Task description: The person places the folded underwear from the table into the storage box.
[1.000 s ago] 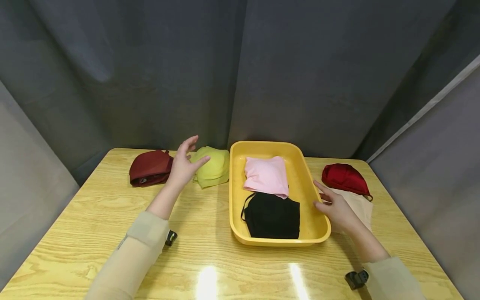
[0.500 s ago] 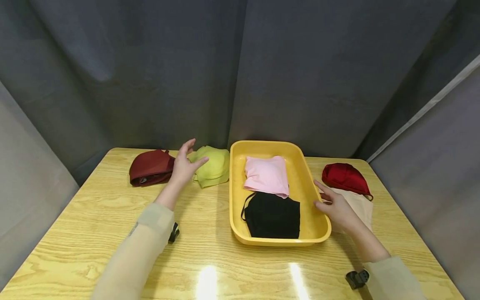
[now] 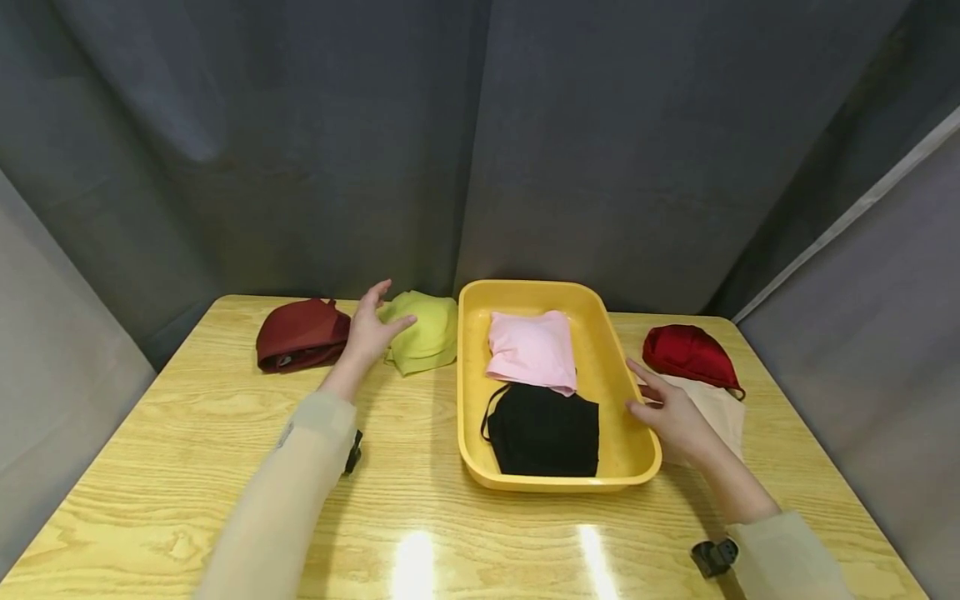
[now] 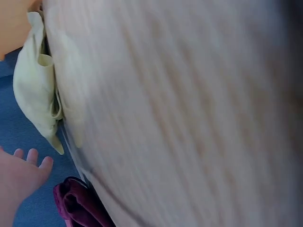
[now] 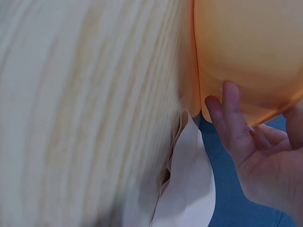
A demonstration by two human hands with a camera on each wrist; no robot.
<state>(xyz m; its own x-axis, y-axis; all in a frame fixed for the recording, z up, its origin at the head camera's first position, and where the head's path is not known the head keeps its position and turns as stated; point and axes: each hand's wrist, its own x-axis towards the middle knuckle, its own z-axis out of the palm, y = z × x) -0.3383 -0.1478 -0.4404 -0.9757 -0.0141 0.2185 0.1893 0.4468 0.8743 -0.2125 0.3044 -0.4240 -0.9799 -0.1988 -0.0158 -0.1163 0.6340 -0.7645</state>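
Note:
My left hand (image 3: 369,333) hovers with fingers spread at the left of a yellow-green folded bra (image 3: 426,332). In the left wrist view this hand (image 4: 21,177) holds nothing and shows apart from the pale bra (image 4: 35,82). A maroon folded bra (image 3: 300,335) lies just left of it. My right hand (image 3: 671,417) is at the right side of a yellow tray (image 3: 558,485). In the right wrist view its extended fingers (image 5: 232,109) touch the tray's outer wall. Inside the tray a pink folded bra (image 3: 531,350) lies behind a black one with a strap (image 3: 546,433).
Right of the tray lie a shiny red bra (image 3: 690,358) and a beige folded garment (image 3: 720,412), partly covered by my right hand. Everything stands on a wooden table (image 3: 397,517). A dark grey curtain (image 3: 360,150) hangs behind its far edge.
My left hand has shifted slightly left and down, and its forearm has swung to the right. The right hand, tray and garments keep their places.

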